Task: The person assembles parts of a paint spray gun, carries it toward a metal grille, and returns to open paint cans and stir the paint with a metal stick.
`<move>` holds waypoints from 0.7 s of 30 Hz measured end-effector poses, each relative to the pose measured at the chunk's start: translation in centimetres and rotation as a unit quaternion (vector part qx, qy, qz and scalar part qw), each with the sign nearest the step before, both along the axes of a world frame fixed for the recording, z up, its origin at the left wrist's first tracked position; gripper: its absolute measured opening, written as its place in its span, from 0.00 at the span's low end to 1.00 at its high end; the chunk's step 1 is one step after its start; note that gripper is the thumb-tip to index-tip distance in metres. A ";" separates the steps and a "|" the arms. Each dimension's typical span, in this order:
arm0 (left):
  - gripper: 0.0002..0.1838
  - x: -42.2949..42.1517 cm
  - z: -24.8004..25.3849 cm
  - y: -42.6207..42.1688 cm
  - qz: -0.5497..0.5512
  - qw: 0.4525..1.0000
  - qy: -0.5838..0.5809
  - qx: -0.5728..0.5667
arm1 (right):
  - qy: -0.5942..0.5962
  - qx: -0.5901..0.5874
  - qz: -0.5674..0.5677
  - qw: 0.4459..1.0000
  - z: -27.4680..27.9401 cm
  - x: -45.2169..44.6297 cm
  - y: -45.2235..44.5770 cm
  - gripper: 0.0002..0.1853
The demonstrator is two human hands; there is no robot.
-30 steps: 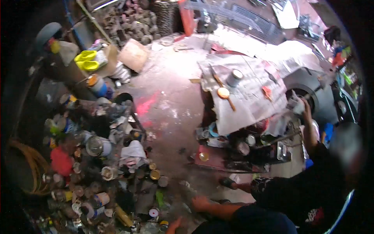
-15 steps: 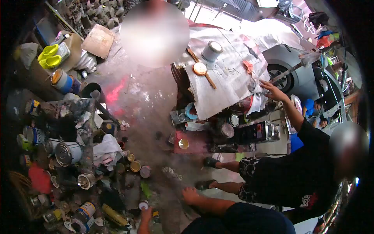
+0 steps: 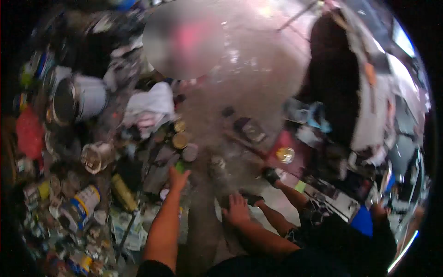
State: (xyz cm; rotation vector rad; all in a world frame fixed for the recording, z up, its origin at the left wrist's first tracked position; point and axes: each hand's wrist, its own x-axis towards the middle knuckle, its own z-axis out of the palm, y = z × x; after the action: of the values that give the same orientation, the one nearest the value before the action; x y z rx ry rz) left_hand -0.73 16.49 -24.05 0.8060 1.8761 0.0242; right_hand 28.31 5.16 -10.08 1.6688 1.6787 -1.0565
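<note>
Blurry workshop floor point(image 3: 258, 83), left hand point(image 3: 178, 178) fingers parted beside green patch point(image 3: 179, 166), right hand point(image 3: 237, 210) fingers spread, any hold unclear.

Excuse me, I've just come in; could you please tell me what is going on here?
The person wearing the camera has the left hand out, fingers spread, beside a green scrap near some small round tins; blur hides whether it touches anything. The right hand is low in front, with nothing visibly in it. A white cloth and a large can sit among the clutter to the left. Another person in dark clothes is on the right.
</note>
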 end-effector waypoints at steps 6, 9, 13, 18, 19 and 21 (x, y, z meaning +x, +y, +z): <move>0.63 2.2 -8.0 0.6 -0.008 0.985 0.169 0.044 | 0.011 0.029 -0.013 0.999 -1.9 1.1 -0.6 0.46; 0.63 2.3 -12.8 2.7 -0.005 0.978 0.189 0.083 | 0.009 0.028 -0.017 0.999 -2.3 1.9 -0.5 0.47; 0.64 1.9 -20.8 4.7 -0.004 0.962 0.231 0.142 | 0.019 -0.015 -0.053 0.998 -2.3 2.8 0.2 0.51; 0.66 2.4 -27.9 7.2 -0.044 0.945 0.293 0.135 | 0.025 -0.030 -0.076 0.996 -3.2 4.0 -0.2 0.50; 0.66 2.6 -29.1 7.5 -0.055 0.936 0.318 0.139 | 0.032 -0.029 -0.083 0.996 -3.3 4.2 0.0 0.49; 0.65 2.4 -30.4 8.3 -0.048 0.950 0.288 0.114 | 0.034 -0.025 -0.091 0.995 -3.3 4.4 0.6 0.49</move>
State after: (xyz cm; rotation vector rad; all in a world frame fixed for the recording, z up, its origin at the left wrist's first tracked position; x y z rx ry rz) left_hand 1.65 24.80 -54.48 1.1537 2.4082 -0.0638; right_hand 32.75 5.77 -13.36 1.7975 1.5508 -1.2445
